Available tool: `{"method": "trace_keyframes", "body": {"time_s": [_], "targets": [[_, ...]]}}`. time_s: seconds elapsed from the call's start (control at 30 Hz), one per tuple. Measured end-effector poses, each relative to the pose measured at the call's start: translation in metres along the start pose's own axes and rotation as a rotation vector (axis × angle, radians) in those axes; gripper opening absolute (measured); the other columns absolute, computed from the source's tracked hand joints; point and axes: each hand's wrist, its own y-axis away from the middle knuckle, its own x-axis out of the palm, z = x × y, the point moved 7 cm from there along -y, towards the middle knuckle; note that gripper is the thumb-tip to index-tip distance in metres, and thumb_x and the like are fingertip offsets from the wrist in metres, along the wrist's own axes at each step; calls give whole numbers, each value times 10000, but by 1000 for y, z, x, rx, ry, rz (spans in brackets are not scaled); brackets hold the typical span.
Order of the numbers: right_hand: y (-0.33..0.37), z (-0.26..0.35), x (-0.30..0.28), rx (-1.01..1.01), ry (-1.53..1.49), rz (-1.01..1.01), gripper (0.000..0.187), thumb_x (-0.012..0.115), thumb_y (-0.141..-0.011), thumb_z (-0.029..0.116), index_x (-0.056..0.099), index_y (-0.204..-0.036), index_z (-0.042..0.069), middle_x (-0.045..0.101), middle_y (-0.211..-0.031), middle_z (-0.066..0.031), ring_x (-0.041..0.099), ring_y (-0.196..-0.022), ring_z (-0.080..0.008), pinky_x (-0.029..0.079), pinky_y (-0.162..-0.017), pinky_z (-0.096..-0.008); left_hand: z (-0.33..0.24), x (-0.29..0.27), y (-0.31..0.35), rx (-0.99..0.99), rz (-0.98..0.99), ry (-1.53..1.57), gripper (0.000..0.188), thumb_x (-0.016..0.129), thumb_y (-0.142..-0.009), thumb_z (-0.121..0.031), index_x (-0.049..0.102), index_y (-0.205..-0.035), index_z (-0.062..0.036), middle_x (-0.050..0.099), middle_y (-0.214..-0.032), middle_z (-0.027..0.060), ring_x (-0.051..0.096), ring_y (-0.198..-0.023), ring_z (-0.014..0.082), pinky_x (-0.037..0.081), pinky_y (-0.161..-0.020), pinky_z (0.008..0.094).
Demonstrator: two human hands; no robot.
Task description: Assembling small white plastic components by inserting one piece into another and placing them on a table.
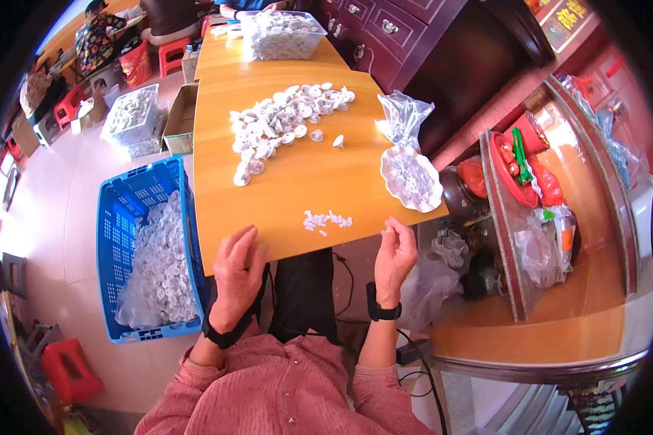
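Observation:
My left hand (238,274) is at the table's near left edge. Its fingers are loosely stretched, thumb apart, with nothing visible in them. By the near right corner, my right hand (396,262) has thumb and fingertips drawn together; whatever might be between them is too small to make out. A little pile of tiny white plastic pieces (328,220) lies on the wooden table (268,210) between my hands. Just beyond my right hand, a white scalloped dish (387,177) contains many similar pieces. Farther off spreads a heap of white round plastic parts with stems (283,119).
A blue crate (109,254) of white parts stands on the floor at left, beside a cardboard box (180,119) and a clear bin (132,119). A plastic bag (405,119) lies behind the dish. Another full bin (283,36) and a person are at the far end.

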Motion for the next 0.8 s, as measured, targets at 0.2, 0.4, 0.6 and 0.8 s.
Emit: {"method": "trace_keyframes", "body": {"time_s": [0.2,0.4,0.6,0.8], "targets": [[-26,-4,-1,-71,226,1,184,586,-904,-61,684,-1055,-21,678,-1000,-163,665,-909,-318,534,-799,-391,-2,6,-5,92,15,-28,239,697,-840,33,671,-1077,21,674,-1092,181,650,-940,360,535,-812,408],[-66,-27,-18,-173,487,-59,212,608,-898,9,684,-1096,16,677,-1036,-161,634,-993,-363,481,-863,-472,-7,10,-8,138,41,-98,220,707,-825,37,681,-1042,17,670,-1052,159,643,-907,346,531,-788,401],[-106,-42,-4,-33,935,113,357,712,-878,222,681,-1196,63,668,-1135,-168,608,-1104,-368,475,-908,-518,-8,9,-9,132,39,-126,194,705,-830,35,686,-1022,13,670,-1036,155,643,-900,344,523,-776,404],[-134,-73,16,98,1092,267,460,730,-865,326,665,-1262,102,659,-1160,-196,598,-1135,-387,494,-926,-522,-5,10,-9,140,42,-129,207,705,-824,38,685,-1029,12,670,-1038,155,641,-891,343,525,-763,404]]}}
